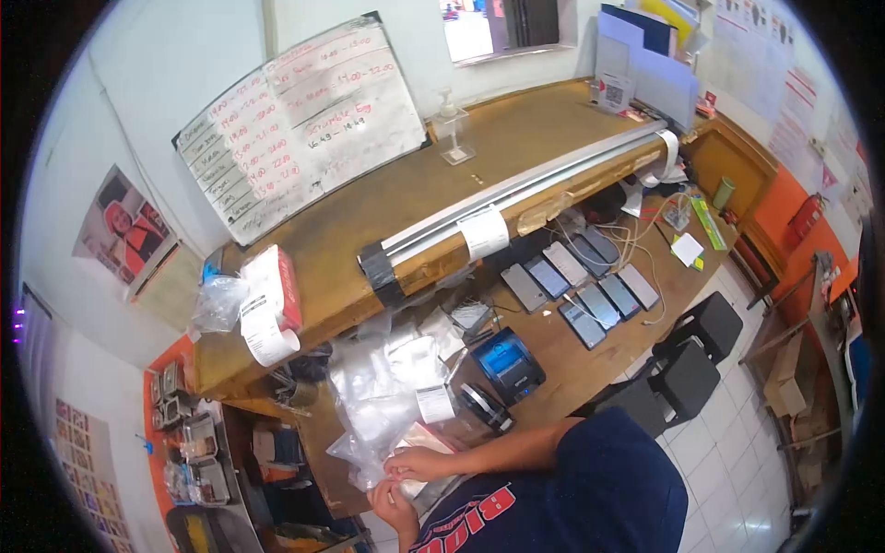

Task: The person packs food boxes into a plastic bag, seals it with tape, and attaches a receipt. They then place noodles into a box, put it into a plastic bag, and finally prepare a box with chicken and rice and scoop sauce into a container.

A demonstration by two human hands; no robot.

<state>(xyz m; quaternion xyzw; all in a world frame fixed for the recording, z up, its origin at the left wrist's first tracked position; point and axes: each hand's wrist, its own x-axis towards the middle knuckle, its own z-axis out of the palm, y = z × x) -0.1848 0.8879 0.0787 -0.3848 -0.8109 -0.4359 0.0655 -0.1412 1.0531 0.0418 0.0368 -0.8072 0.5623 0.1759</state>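
Observation:
Low in the view, both hands meet at a package wrapped in clear plastic (433, 437) at the desk's near edge. My right hand (415, 464) lies over its pale top, fingers pressed together at its left side. My left hand (392, 502) is just below, its fingers bent and closed close to the right fingertips. What the fingertips pinch is too small to make out. Clear plastic bags (369, 378) spread just beyond the hands. A roll of tape (486, 408) and a blue and black label printer (509, 364) stand to the right.
Several phones (604, 306) with cables lie on the lower desk (544, 373). The raised counter (369, 221) runs behind, bearing a red and white box (281, 286) and a pump bottle (449, 115). Black chairs (687, 369) stand at the right.

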